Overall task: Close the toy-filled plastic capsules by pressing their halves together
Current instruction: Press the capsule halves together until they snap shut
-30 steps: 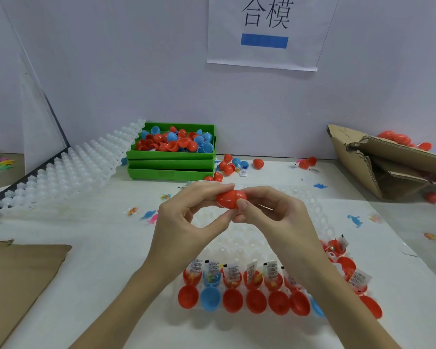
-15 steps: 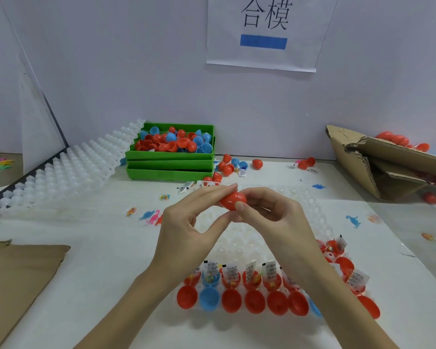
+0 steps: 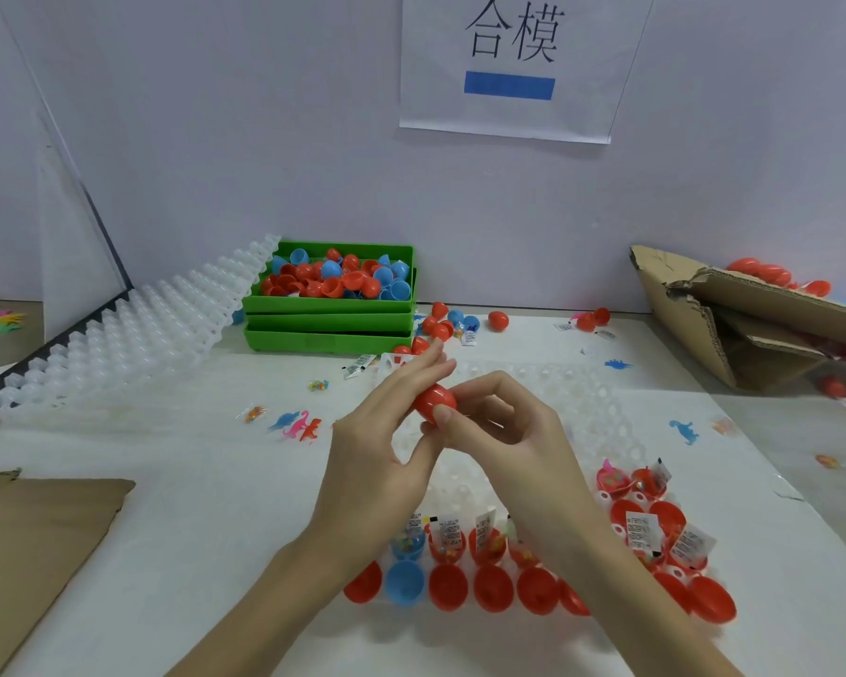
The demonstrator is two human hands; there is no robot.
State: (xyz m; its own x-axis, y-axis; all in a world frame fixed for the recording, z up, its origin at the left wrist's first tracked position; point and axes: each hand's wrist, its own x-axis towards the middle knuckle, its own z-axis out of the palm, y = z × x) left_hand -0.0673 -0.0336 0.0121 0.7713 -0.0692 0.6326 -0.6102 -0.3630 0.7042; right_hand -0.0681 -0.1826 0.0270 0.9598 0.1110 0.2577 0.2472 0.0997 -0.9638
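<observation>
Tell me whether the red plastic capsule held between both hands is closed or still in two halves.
Closed: the red plastic capsule shows as one smooth egg shape, no gap visible.

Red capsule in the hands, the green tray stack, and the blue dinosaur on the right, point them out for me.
red capsule (image 3: 433,402), head view, on its exposed shell between both hands.
green tray stack (image 3: 328,324), head view, on its front wall.
blue dinosaur (image 3: 684,430), head view, on its body.

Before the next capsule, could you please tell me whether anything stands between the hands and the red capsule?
Nothing visible does: the left hand and right hand both already touch the red capsule directly.
</observation>
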